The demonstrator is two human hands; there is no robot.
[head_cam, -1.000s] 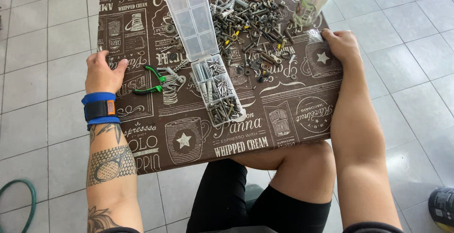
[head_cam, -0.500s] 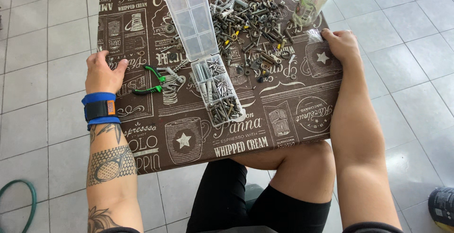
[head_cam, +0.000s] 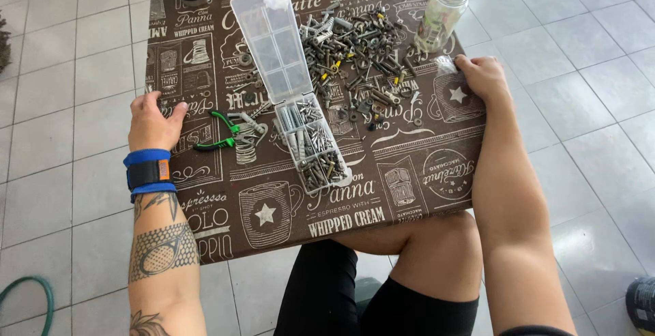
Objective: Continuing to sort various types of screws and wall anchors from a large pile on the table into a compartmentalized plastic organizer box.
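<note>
While resting on table (head_cam: pixel 205 227):
Left hand (head_cam: pixel 151 121): fingers loosely spread, empty, beside green pliers (head_cam: pixel 217 131).
Right hand (head_cam: pixel 483 77): fingers curled at edge, holding nothing, near screw pile (head_cam: pixel 358 56).

I am resting my left hand (head_cam: pixel 154 119) flat, palm down, near the table's (head_cam: pixel 205 199) left edge, fingers spread and empty. I am curling my right hand (head_cam: pixel 482 77) loosely at its right edge, forearm stretching back.
</note>
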